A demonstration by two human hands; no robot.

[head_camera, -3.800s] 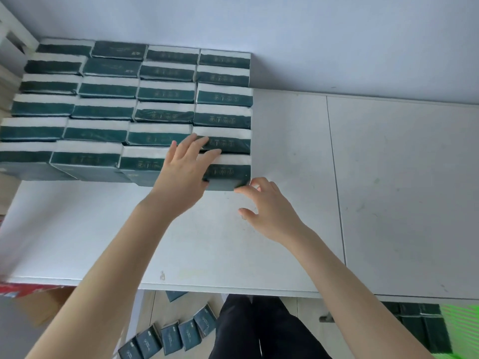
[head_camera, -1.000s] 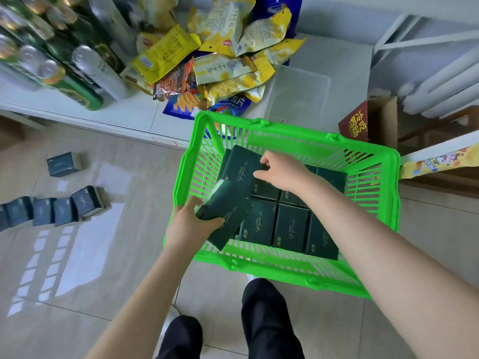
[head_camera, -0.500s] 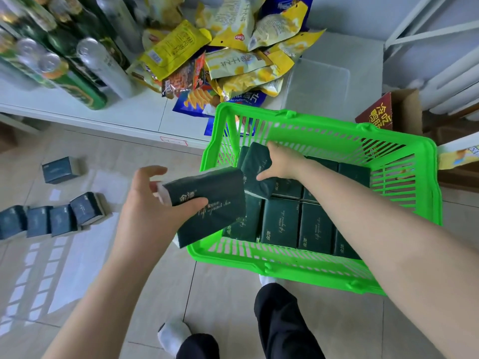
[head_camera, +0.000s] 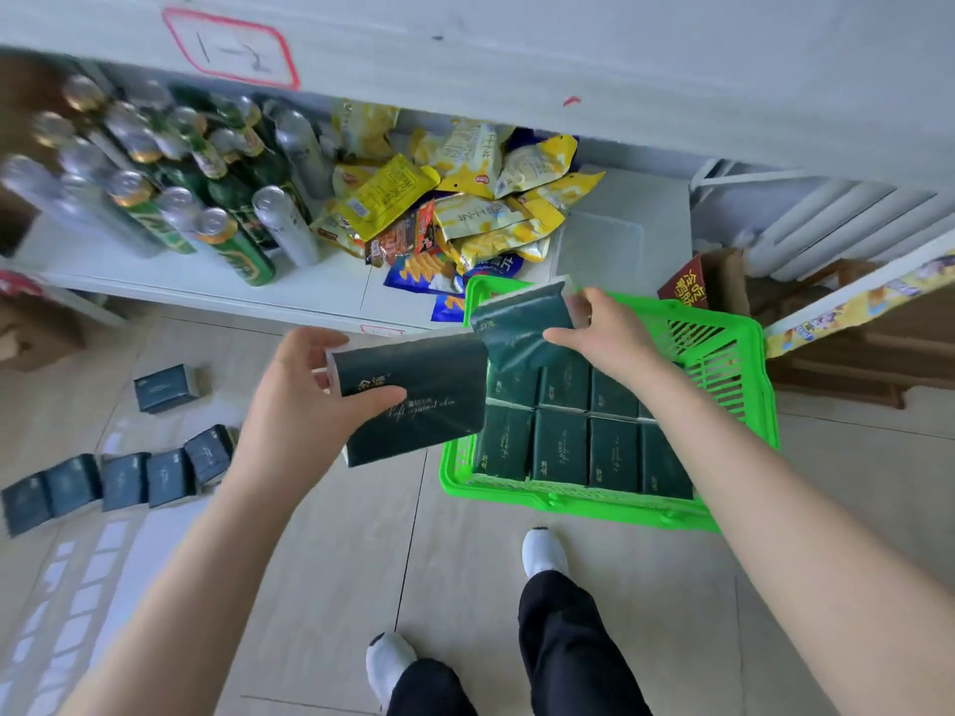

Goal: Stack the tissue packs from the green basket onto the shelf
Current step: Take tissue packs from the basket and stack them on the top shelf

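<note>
The green basket [head_camera: 723,348] stands on the tiled floor at the right, with several dark green tissue packs [head_camera: 560,449] lying flat in it. My left hand [head_camera: 305,405] grips one dark green tissue pack [head_camera: 429,400], held above the floor just left of the basket. My right hand [head_camera: 604,333] holds a second tissue pack [head_camera: 522,323] lifted above the basket's far left corner. The top shelf's front edge [head_camera: 568,54] crosses the upper part of the view; its upper surface is hidden.
A low white shelf [head_camera: 206,286] carries several cans [head_camera: 232,245] and snack bags [head_camera: 465,209]. Several tissue packs [head_camera: 124,478] lie on the floor at left. A cardboard box [head_camera: 708,281] stands behind the basket. My feet [head_camera: 542,552] are near the basket's front.
Both hands have risen with their packs; the right pack is now lifted out of the basket. My view has tilted upward, bringing the upper shelf's edge into sight.
</note>
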